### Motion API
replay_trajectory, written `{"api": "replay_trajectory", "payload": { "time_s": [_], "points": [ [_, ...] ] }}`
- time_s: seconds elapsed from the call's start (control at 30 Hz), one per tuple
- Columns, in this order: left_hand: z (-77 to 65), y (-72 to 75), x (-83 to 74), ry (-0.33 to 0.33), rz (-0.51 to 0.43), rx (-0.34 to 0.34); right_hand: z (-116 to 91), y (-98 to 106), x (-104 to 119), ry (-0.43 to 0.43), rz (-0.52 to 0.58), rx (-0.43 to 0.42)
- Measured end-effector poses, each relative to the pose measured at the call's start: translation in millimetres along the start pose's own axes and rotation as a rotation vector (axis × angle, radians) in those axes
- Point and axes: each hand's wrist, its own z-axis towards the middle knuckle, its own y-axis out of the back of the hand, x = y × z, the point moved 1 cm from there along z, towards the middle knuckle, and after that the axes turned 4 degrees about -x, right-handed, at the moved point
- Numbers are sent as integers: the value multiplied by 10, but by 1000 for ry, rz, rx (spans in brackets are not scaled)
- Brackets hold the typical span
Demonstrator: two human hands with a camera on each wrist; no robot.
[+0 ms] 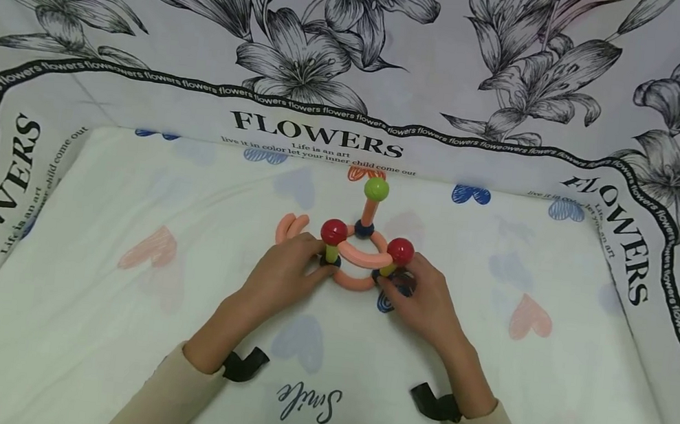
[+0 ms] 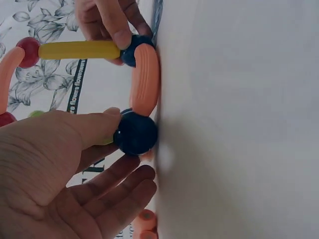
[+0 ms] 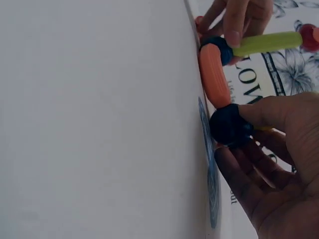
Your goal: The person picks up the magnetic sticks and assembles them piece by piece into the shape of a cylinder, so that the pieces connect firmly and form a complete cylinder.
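Note:
A ball-and-stick model stands on the white sheet in the head view. Its base is a ring of curved orange sticks (image 1: 354, 282) joined by dark blue balls. My left hand (image 1: 284, 272) pinches the front-left blue ball (image 2: 136, 133) between thumb and fingers. At the front-right blue ball (image 3: 231, 125), my right hand (image 1: 425, 293) does the same. Above these balls, a lime-green stick (image 3: 269, 44) and a yellow stick (image 2: 79, 50) rise to red balls (image 1: 334, 232), bridged by a curved orange stick (image 1: 365, 256). Behind, an upright orange stick (image 1: 369, 212) carries a green ball (image 1: 376, 189).
Loose curved orange sticks (image 1: 291, 226) lie just left of my left hand. The heart-printed sheet (image 1: 199, 363) spreads under the model, and a floral cloth (image 1: 189, 103) printed with "FLOWERS" borders it at the back and sides. Black straps (image 1: 246, 364) sit at both wrists.

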Motion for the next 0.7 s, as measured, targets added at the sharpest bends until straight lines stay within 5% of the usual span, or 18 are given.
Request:
{"api": "replay_trajectory", "payload": {
  "time_s": [0.23,0.7],
  "points": [
    [19,-29,-22,49,6,-44,137,-3,-140,5,95,22],
    [7,-45,-59,28,40,-49,134,5,-213,-19,146,20]
  ]
}}
